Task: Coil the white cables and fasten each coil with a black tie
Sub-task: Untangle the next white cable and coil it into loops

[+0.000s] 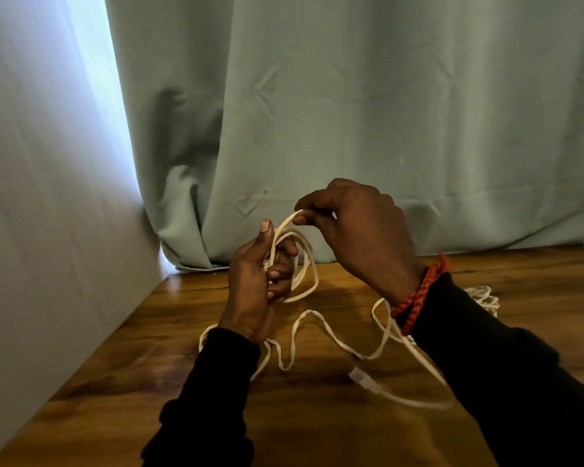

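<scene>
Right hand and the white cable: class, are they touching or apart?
Touching. The head view shows the right hand pinching a strand of the white cable between thumb and fingertips, above the coil held in the left hand.

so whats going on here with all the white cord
A person is winding a white cable into a coil above a wooden table. The left hand grips the few loops made so far, while the right hand pinches the strand and brings it over for another turn. Much of the cable lies loose on the table, with its connector near the front. Another white bundle lies behind the right wrist. No tie is on the coil yet.
</scene>
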